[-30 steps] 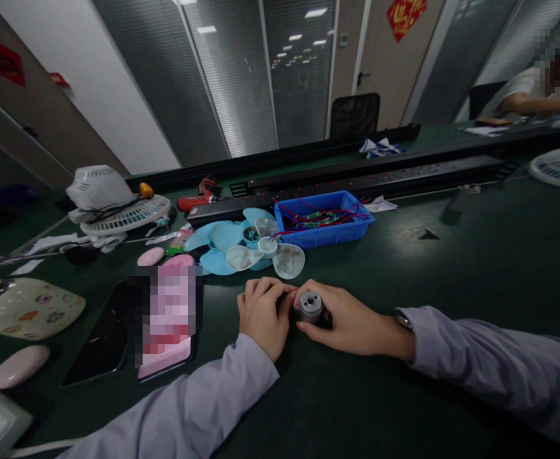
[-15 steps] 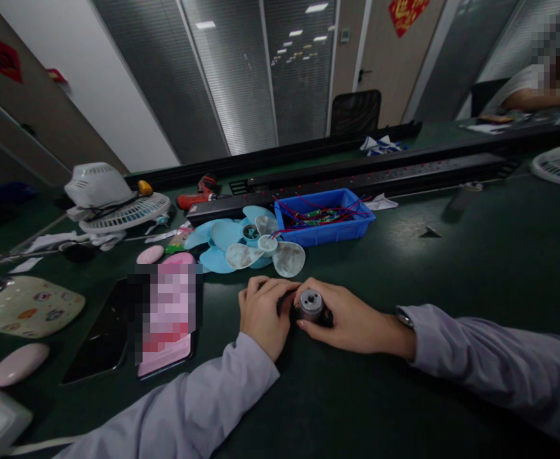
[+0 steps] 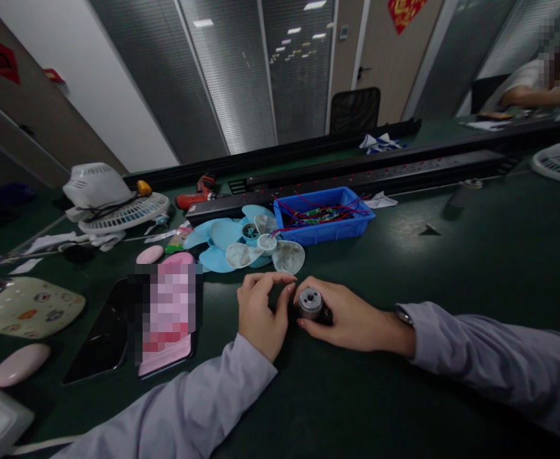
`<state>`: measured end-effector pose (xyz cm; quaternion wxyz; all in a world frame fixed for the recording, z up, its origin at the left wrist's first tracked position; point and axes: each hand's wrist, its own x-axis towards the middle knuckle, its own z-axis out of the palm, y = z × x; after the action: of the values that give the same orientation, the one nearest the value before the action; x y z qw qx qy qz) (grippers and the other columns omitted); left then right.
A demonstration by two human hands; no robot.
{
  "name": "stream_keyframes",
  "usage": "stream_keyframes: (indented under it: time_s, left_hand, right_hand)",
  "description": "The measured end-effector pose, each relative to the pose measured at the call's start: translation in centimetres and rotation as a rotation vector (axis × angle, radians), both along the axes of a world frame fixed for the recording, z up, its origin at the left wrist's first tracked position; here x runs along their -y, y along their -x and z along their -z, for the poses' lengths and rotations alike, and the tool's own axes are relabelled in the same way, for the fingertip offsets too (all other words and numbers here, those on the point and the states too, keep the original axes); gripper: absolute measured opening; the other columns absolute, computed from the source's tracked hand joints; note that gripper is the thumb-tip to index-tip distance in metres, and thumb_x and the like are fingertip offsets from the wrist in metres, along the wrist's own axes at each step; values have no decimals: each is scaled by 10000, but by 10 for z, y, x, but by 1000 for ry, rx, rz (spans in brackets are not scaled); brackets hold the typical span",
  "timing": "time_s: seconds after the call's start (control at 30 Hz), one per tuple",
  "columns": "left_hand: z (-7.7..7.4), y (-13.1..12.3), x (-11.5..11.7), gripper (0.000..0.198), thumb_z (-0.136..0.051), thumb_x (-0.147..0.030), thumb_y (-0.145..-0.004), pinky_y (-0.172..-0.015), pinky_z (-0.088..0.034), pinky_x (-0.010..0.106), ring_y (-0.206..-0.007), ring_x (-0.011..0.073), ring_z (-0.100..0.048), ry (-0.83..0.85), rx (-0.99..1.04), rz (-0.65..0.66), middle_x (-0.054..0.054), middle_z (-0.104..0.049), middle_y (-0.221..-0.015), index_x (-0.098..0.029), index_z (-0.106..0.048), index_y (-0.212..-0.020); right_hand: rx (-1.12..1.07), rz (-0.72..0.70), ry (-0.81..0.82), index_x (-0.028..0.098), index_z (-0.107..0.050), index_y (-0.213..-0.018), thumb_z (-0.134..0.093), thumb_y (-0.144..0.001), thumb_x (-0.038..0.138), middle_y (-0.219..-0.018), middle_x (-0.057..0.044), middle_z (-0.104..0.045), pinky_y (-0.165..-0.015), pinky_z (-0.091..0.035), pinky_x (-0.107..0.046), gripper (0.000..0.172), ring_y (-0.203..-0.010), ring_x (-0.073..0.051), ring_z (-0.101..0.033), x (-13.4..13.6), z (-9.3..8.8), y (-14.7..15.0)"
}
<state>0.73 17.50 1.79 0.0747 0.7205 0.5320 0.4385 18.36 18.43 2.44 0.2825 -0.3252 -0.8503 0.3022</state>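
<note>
A small round metal motor stands on the dark green table just below the centre of the view. My right hand is wrapped round its body from the right, with thumb and fingers closed on it. My left hand sits right beside it on the left, fingers curled, with the thumb and forefinger tips pinched close to the motor's left side. What, if anything, those fingertips hold is too small to see. Both arms wear pale lilac sleeves.
Blue and white fan blades lie just behind the hands, beside a blue bin of red-wired boards. Phones lie to the left, fan parts at the far left. Another person sits at the far right.
My left hand's fingers have lifted and drawn into a pinch next to the motor. The right hand has kept its hold on the motor.
</note>
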Motion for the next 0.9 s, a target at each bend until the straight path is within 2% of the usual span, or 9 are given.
stream_keyframes:
  time_s: [0.13,0.23,0.53,0.9]
  left_hand:
    - [-4,-2,6,119,-601,-118,-828,-800,-465,369,-888,200,-569,-179,85,104,17,-698,-879,-226,-608,-878]
    - [-6,-3,9,175,-605,-66,-814,-798,-467,338,-887,184,-565,-240,105,177,1,-715,-882,-227,-583,-879]
    - [-7,-3,13,226,-660,-27,-767,-768,-476,315,-857,167,-559,-290,134,288,-18,-727,-863,-226,-586,-846]
    - [-9,-5,13,210,-700,-66,-758,-759,-477,314,-848,163,-568,-265,145,287,-14,-724,-845,-224,-593,-846]
  right_hand:
    - [-14,-4,-36,195,-480,-947,-636,-784,176,-922,-33,-575,-703,-473,-301,226,-817,-182,-574,-1,2,0]
    - [-17,0,-55,194,-470,-938,-634,-787,186,-915,-31,-560,-690,-466,-295,223,-804,-178,-564,-2,5,0]
    - [-34,-28,-28,192,-482,-948,-613,-796,156,-910,-21,-554,-715,-456,-291,204,-824,-169,-563,-1,4,0]
    - [-30,-30,-11,197,-487,-936,-605,-782,137,-898,-19,-555,-683,-462,-280,202,-801,-166,-564,-1,2,0]
